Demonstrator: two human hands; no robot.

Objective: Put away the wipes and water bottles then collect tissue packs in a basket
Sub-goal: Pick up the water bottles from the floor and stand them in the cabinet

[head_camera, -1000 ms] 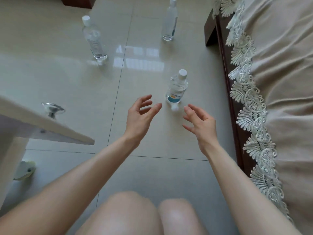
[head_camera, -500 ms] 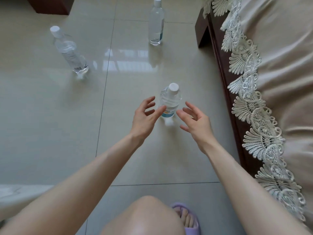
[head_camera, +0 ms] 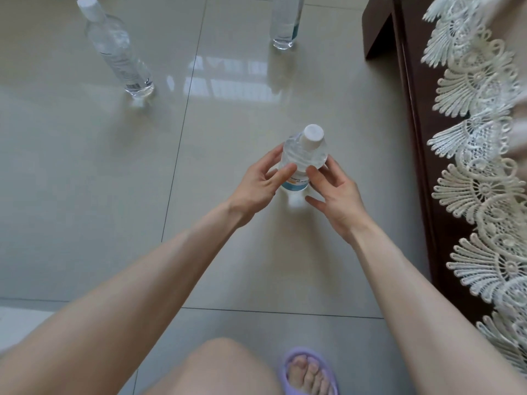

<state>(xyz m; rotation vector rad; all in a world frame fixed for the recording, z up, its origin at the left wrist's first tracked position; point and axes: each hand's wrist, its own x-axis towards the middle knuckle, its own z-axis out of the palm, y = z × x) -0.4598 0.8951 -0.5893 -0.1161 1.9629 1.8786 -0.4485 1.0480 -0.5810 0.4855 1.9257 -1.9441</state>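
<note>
Clear water bottles counted: 3, namely near bottle (head_camera: 303, 155), left bottle (head_camera: 117, 49), far bottle (head_camera: 285, 21). White caps seen: 2, near cap (head_camera: 313, 135) and left cap (head_camera: 87, 2); the far bottle's top is cut off by the frame edge. Hands counted: 2, left hand (head_camera: 256, 186), right hand (head_camera: 336, 192). Purple slipper (head_camera: 309, 372): 1. Lace-trimmed cover (head_camera: 484, 166): 1. Dark wooden frame (head_camera: 413, 109): 1.

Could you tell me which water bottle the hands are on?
The nearest clear white-capped bottle, between left hand and right hand; the far-left bottle and far-right bottle stand untouched.
</note>
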